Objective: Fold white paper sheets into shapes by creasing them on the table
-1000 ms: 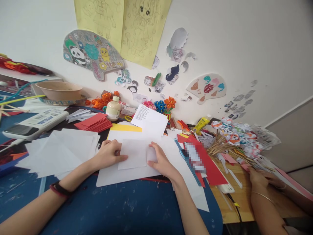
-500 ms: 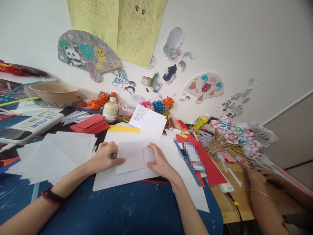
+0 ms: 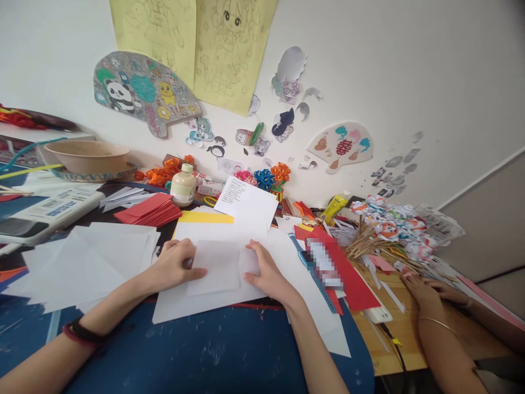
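Observation:
Between my hands is a white sheet of paper [image 3: 216, 268], its right part folded over so that it appears layered. My left hand [image 3: 177, 265] grips its left edge, thumb on top and fingers curled at the side. On the other side, my right hand [image 3: 268, 273] pinches the right edge between thumb and fingers, which partly hide it. Underneath lies a larger white sheet [image 3: 180, 309] on the blue tabletop [image 3: 197, 355]. A fan of loose white sheets [image 3: 98, 262] rests beside my left forearm.
Behind are red paper strips [image 3: 151, 209], a glue bottle [image 3: 183, 186] and a handwritten note [image 3: 250, 202]. To the right lie a blue-strapped watch [image 3: 314, 273], red card [image 3: 361, 282] and paper flowers on sticks [image 3: 389, 224]. Another person's hands [image 3: 426, 290] are over the wooden table [image 3: 397, 345].
The folded paper has shifted slightly left and down in my hands, and its upper layer appears flatter. Both hands keep their hold.

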The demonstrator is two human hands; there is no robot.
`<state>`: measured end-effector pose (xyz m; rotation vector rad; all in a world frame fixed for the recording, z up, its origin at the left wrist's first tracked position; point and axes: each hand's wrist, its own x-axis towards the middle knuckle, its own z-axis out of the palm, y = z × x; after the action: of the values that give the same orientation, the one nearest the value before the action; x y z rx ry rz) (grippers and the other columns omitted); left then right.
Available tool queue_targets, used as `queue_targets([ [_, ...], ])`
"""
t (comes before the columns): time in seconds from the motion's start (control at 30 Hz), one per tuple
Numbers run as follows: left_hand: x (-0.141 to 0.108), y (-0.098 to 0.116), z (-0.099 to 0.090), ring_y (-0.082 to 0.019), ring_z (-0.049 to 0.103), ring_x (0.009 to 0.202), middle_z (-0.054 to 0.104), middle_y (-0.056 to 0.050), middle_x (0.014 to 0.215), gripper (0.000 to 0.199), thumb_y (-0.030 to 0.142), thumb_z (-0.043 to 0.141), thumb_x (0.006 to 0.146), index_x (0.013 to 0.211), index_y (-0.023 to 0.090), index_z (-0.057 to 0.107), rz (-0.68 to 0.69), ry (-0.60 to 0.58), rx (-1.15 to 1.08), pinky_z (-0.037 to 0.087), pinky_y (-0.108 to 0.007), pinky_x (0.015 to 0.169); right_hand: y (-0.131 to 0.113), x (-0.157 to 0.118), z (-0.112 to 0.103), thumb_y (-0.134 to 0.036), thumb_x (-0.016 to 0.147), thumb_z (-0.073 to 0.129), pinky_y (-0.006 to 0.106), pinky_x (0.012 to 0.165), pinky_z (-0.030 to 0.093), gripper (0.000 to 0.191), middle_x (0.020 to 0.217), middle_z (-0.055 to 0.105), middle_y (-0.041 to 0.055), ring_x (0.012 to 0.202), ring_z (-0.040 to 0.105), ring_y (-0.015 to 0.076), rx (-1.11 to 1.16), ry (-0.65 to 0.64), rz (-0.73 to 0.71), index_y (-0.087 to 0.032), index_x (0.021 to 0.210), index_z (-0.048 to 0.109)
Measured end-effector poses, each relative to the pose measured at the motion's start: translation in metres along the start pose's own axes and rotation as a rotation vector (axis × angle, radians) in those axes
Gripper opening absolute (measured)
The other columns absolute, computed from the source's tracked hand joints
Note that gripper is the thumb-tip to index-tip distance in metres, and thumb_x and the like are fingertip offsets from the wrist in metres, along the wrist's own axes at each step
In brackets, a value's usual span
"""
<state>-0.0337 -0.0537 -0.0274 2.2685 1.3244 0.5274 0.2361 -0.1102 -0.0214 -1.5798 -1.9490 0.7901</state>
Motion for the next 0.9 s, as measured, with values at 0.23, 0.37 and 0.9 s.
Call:
queue_targets([
  [0.23,-0.003,0.002,-0.003,-0.018,0.049,0.072,0.052,0.001,0.069,0.046,0.058,0.059,0.072,0.055,0.019,0.043,0.036,0.038,-0.021,0.033,-0.031,0.080,0.000,-0.002,-0.001,-0.019,0.076,0.061,0.042,0.116,0.018,0.065,0.154,0.023,0.0073,0.143,0.018,0.0205,-0.006,0.002,-0.015,-0.024,0.136,0.037],
  [0.37,-0.002,0.004,-0.004,-0.015,0.045,0.060,0.048,0.002,0.059,0.047,0.059,0.058,0.073,0.053,0.019,0.043,0.020,0.068,-0.082,0.033,-0.027,0.062,-0.006,-0.006,-0.001,-0.026,0.082,0.059,0.043,0.116,0.017,0.060,0.153,0.024,0.0071,0.143,0.018,0.0208,0.060,0.006,-0.013,-0.026,0.137,0.037],
  [0.9,-0.010,0.030,-0.017,-0.009,0.034,0.047,0.039,0.006,0.048,0.044,0.051,0.066,0.072,0.055,0.019,0.043,-0.221,0.375,-0.773,0.023,-0.022,0.045,-0.022,-0.003,-0.006,-0.034,0.088,0.053,0.040,0.110,0.029,0.041,0.139,0.049,0.0039,0.134,0.037,0.0189,0.753,0.125,-0.065,-0.031,0.129,0.046],
])
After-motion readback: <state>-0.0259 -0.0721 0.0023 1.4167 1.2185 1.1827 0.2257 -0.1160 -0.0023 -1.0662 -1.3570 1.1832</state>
